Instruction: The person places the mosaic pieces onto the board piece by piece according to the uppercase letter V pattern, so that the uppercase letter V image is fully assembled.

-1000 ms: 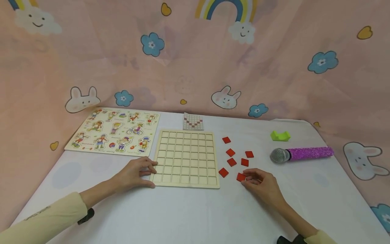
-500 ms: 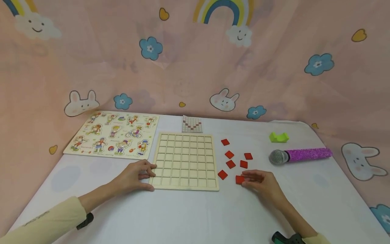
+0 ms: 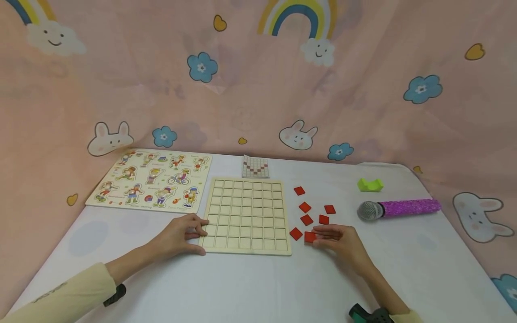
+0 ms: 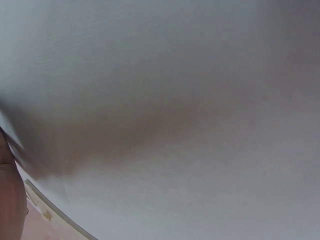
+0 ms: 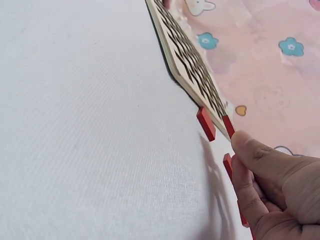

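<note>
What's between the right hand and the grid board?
The pinched red tile, then one loose red tile nearer the grid board; the head view shows both.

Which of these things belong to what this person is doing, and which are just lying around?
Part of the job:
gridded board, touched by the left hand
red tile in the right hand's grip
six loose red tiles
patterned card, probably a guide

Apparently just lying about:
picture board
purple microphone
green block
</note>
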Demonstrator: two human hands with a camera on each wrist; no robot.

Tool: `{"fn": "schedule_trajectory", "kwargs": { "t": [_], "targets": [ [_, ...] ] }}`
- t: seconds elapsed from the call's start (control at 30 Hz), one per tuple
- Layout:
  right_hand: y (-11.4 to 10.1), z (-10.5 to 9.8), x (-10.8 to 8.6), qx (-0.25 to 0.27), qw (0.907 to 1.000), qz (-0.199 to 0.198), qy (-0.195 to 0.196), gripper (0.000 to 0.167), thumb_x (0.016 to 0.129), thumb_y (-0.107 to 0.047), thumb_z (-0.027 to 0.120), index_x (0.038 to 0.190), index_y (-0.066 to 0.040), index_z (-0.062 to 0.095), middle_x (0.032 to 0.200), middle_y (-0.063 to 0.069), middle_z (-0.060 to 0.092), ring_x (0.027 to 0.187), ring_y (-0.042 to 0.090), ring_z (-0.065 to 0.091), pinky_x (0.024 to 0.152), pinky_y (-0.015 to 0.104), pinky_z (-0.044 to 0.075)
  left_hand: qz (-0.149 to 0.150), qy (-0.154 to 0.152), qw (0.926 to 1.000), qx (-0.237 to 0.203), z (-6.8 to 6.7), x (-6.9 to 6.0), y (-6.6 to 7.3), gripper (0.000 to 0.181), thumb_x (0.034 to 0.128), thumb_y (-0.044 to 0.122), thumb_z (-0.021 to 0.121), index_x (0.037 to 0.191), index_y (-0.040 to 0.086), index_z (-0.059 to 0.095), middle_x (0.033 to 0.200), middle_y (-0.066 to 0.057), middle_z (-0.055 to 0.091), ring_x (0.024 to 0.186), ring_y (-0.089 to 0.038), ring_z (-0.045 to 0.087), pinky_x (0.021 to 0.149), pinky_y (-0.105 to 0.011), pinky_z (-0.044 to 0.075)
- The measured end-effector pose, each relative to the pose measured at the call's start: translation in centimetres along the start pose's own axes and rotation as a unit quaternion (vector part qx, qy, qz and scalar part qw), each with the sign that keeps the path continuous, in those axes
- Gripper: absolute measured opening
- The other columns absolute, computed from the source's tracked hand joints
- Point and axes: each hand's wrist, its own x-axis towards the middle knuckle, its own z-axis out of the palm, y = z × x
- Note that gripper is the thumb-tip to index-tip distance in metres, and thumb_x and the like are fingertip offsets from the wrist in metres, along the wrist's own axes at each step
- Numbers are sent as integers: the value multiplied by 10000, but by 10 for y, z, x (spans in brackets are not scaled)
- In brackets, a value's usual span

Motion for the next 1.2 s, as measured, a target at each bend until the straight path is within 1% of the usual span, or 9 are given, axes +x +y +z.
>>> {"fn": "schedule_trajectory", "kwargs": {
  "t": [0.13,0.27,0.4,0.6,0.8,1.1,1.2],
  "targets": [
    [-6,3,3,-117,9999,52,14,389,767,-108,794,1123,5,684,1037,123,713,905,174,691,800,174,536,-62,16,10000,35,1,0,2,336,647,80,865,815,29,579,1198,-183,544,1152,-351,565,881,-217,512],
    [-14,8,7,-194,9998,-42,37,339,786,-74,775,1105,7,693,1021,129,714,870,196,694,807,197,543,-36,44,9999,153,0,2,3,328,636,78,871,804,34,593,1150,-155,558,1200,-375,526,874,-213,515],
    [-18,14,10,-133,9999,-107,-4,350,776,-77,783,1101,16,693,1022,135,714,869,197,697,814,191,538,-44,59,9999,145,0,2,4,323,634,83,872,804,34,602,1134,-146,562,1212,-383,514,873,-214,515],
    [-23,23,13,16,9998,-198,-27,369,752,-95,802,1091,10,701,1016,126,717,860,182,696,802,162,529,-19,67,9999,129,0,1,6,321,638,82,869,808,16,604,1131,-166,559,1207,-404,510,875,-235,520],
    [-30,31,17,143,9998,-152,-44,369,743,-109,811,1079,2,709,1008,112,718,861,183,690,789,141,520,-104,58,9998,161,-1,0,9,315,641,72,866,809,9,607,1142,-169,554,1217,-398,505,880,-235,517],
    [-40,44,23,210,9995,-205,-76,360,736,-110,820,1063,-4,715,977,110,724,862,202,678,705,168,538,-119,61,9999,108,-1,0,10,319,641,57,864,807,2,597,1134,-166,549,1224,-398,499,883,-237,517],
    [-43,49,25,228,9996,-163,-76,355,732,-108,823,1058,-13,720,967,101,726,861,197,670,673,177,538,-102,61,9999,108,-1,0,10,320,642,61,864,808,3,597,1144,-171,549,1219,-397,503,884,-235,516]
  ]
}}
